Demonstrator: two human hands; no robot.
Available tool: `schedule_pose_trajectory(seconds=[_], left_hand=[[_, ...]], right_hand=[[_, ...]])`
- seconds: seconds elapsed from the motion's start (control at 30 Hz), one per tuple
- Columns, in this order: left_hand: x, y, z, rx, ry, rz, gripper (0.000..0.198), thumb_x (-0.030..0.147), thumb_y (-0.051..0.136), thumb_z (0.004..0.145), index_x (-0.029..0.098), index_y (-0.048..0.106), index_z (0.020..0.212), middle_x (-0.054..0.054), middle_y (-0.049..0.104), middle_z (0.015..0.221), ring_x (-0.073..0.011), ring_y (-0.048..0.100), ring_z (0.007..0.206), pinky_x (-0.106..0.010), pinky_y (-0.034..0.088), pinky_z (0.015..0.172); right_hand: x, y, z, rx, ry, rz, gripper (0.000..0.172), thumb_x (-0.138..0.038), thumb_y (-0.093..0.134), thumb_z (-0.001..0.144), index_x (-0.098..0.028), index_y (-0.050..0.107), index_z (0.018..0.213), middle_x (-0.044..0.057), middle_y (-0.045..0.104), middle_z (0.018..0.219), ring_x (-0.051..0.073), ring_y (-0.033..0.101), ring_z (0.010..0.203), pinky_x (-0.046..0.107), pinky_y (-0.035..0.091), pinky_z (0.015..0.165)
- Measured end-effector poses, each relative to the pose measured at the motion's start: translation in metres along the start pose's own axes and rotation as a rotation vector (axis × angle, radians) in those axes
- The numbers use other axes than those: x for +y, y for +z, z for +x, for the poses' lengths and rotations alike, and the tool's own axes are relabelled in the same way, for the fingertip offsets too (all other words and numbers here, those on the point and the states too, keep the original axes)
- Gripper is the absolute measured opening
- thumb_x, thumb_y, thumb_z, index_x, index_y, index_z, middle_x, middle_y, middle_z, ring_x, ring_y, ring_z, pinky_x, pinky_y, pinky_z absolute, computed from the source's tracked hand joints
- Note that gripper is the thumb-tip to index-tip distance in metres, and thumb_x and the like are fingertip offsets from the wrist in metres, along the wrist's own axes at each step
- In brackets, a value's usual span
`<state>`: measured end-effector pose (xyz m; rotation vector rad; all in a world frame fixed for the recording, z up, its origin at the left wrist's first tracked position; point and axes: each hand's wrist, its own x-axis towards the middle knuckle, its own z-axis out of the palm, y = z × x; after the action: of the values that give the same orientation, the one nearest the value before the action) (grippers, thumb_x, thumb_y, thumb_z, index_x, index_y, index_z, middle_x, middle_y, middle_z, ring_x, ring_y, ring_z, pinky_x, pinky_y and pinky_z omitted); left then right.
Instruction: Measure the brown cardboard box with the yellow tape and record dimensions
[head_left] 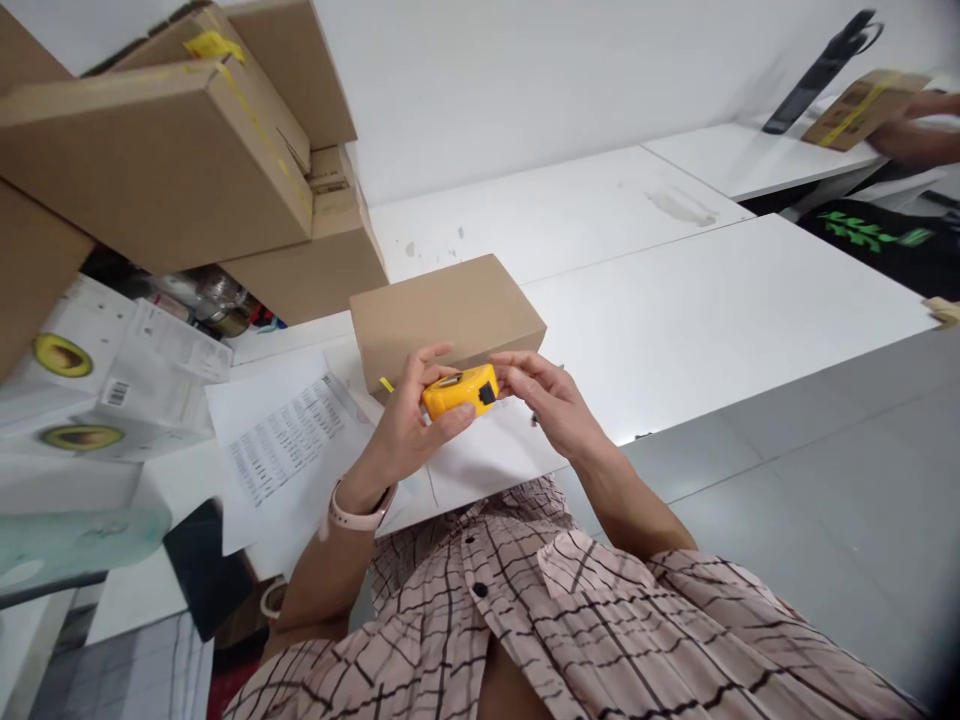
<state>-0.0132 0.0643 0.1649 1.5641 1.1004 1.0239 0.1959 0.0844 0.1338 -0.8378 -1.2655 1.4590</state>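
Note:
My left hand (409, 425) is wrapped around a yellow tape measure (450, 393) with a metal clip on top and a black part at its right end. The fingertips of my right hand (551, 405) are drawn together at that right end, touching it; whatever lies between them is too small to make out. Just behind both hands a closed brown cardboard box (442, 300) stands on the white table (637, 310). White paper (487, 450) lies beneath the hands.
Stacked cardboard boxes (150, 150) rise at the left, above a white box with avocado pictures (112, 380). Printed sheets (285, 440) and a plastic bottle (82, 540) lie nearby. At far right, another person's hand (911, 135) touches a taped box (859, 108) beside a dark bottle (817, 75).

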Motion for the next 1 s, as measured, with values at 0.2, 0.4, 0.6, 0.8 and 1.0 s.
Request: schedule_pose_trajectory(seconds=[0.2, 0.4, 0.6, 0.8, 1.0], left_hand=[[0.001, -0.046, 0.003, 0.132, -0.037, 0.053, 0.070, 0.049, 0.078, 0.080, 0.024, 0.051, 0.139, -0.006, 0.072, 0.104, -0.0212, 0.069, 0.085, -0.035, 0.056, 0.074], [-0.017, -0.142, 0.015, 0.493, -0.102, 0.192, 0.043, 0.052, 0.070, 0.087, 0.025, 0.064, 0.120, -0.004, 0.074, 0.101, -0.0199, 0.066, 0.077, -0.036, 0.050, 0.067], [-0.040, -0.177, 0.011, 0.516, -0.239, 0.180, 0.046, 0.062, 0.068, 0.086, 0.020, 0.065, 0.104, 0.000, 0.073, 0.091, -0.0188, 0.065, 0.072, -0.031, 0.043, 0.057], [-0.033, -0.155, 0.018, 0.446, -0.214, 0.107, 0.050, 0.059, 0.074, 0.079, 0.018, 0.067, 0.107, -0.003, 0.075, 0.091, -0.0160, 0.062, 0.066, -0.027, 0.041, 0.054], [-0.036, -0.151, 0.021, 0.438, -0.219, 0.052, 0.052, 0.057, 0.070, 0.077, 0.016, 0.066, 0.109, -0.005, 0.073, 0.089, -0.0151, 0.060, 0.063, -0.026, 0.038, 0.054]], right_hand=[[-0.010, -0.025, 0.044, 0.130, -0.056, -0.073, 0.036, -0.057, 0.080, 0.080, -0.024, 0.071, 0.093, -0.001, 0.064, 0.081, 0.013, 0.054, 0.071, 0.030, 0.049, 0.068], [-0.006, -0.078, 0.124, 0.414, -0.043, -0.171, 0.034, -0.047, 0.075, 0.080, -0.023, 0.054, 0.071, -0.004, 0.047, 0.065, 0.010, 0.042, 0.059, 0.026, 0.040, 0.058], [0.010, -0.074, 0.148, 0.387, 0.123, -0.305, 0.019, -0.036, 0.072, 0.079, -0.021, 0.060, 0.081, -0.001, 0.059, 0.079, 0.012, 0.052, 0.071, 0.026, 0.042, 0.064], [0.017, -0.066, 0.146, 0.275, 0.258, -0.299, 0.032, -0.048, 0.072, 0.082, -0.021, 0.066, 0.098, 0.004, 0.069, 0.101, 0.016, 0.061, 0.086, 0.028, 0.046, 0.071], [0.018, -0.068, 0.144, 0.304, 0.274, -0.359, 0.040, -0.057, 0.076, 0.078, -0.019, 0.065, 0.078, 0.004, 0.067, 0.082, 0.016, 0.056, 0.071, 0.029, 0.042, 0.060]])
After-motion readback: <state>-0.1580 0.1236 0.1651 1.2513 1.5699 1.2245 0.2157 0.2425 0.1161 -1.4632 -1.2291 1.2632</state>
